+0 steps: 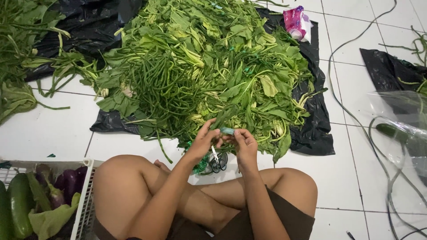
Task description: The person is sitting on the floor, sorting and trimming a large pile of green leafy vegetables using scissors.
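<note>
Item: small pale green strip of tape (227,130), pinched between our left hand (202,141) and our right hand (244,144), fingertips of both closed on its ends. Its long axis runs across, hand to hand, roughly level. Below the hands, on the white tiled floor (53,133): small dark-handled scissors (216,162), blades pointing up toward the hands. Beyond the hands: large heap of leafy greens and long beans (200,66) on black plastic sheeting (318,133). Left of our knee: white plastic crate (84,204) holding purple aubergines (66,180).
</note>
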